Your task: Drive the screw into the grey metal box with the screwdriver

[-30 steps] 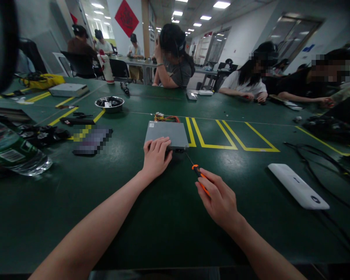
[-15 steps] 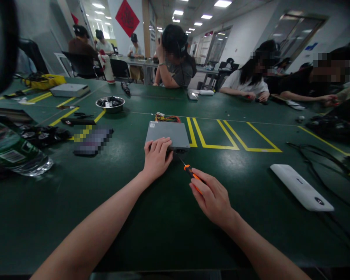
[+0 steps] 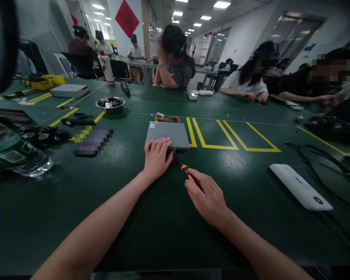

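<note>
A grey metal computer power supply unit (image 3: 169, 131) lies flat on the green table, with a bundle of coloured wires (image 3: 167, 118) coming out at its far side. My left hand (image 3: 158, 157) holds its near left part, fingers over the top and thumb at the front face. In my right hand (image 3: 207, 194) is a screwdriver (image 3: 189, 174) with an orange and black handle. Its thin shaft points up and left toward the unit's front face, near the dark socket. Whether the tip touches the unit, I cannot tell.
A metal bowl of small parts (image 3: 110, 105), a phone (image 3: 93, 142) and a plastic bottle (image 3: 17, 151) are on the left. On the right lie a white power bank (image 3: 300, 186) and black cables (image 3: 323, 163). Several people sit across the table.
My right hand and the screwdriver have shifted slightly left, and the shaft stands a little steeper. My left hand and the power supply unit have stayed put.
</note>
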### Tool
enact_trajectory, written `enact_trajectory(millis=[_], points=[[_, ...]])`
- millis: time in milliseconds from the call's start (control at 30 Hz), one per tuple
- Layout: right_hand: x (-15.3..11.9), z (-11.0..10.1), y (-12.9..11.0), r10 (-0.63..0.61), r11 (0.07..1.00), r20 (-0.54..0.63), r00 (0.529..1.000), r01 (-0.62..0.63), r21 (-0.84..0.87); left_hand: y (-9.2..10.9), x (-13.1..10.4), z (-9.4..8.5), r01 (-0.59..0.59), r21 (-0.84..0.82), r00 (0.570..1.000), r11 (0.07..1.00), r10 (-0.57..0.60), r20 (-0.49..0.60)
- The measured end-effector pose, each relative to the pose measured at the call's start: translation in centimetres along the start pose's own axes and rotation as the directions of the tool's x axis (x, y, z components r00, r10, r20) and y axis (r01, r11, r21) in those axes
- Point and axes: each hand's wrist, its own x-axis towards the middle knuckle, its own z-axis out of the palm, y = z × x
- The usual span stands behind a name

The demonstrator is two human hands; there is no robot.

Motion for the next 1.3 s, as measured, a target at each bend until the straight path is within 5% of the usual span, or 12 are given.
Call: enact_trajectory(millis=[167, 333, 467, 767, 1000, 1300], points=[[0.7, 0.1, -2.3, -0.037, 0.998, 0.169, 0.985, 0.044, -0.038, 0.1, 0.0, -0.2, -0.002, 0.002, 1.000, 1.000, 0.002, 0.004], [2.0, -0.5, -1.3, -0.224, 0.966, 0.089, 0.971, 0.233, -0.114, 0.0, 0.0, -0.1, -0.002, 0.004, 1.000, 1.000, 0.002, 0.007], [2.2, -0.8, -0.1, -0.148, 0.985, -0.018, 0.989, 0.146, -0.092, -0.1, 0.0, 0.0, -0.001, 0.005, 1.000, 1.000, 0.001, 0.010], [0.3, 0.6, 0.2, -0.240, 0.967, 0.025, 0.970, 0.237, 0.097, 0.0, 0.0, -0.2, -0.003, 0.011, 1.000, 1.000, 0.002, 0.026], [0.5, 0.0, 0.4, -0.180, 0.940, 0.021, 0.983, 0.166, 0.298, 0.0, 0.1, -0.3, -0.001, 0.010, 0.999, 1.000, 0.000, 0.037], [0.3, 0.6, -0.5, -0.103, 0.930, -0.031, 0.994, 0.107, 0.352, -0.1, 0.0, -0.2, -0.006, 0.018, 1.000, 1.000, 0.006, 0.023]])
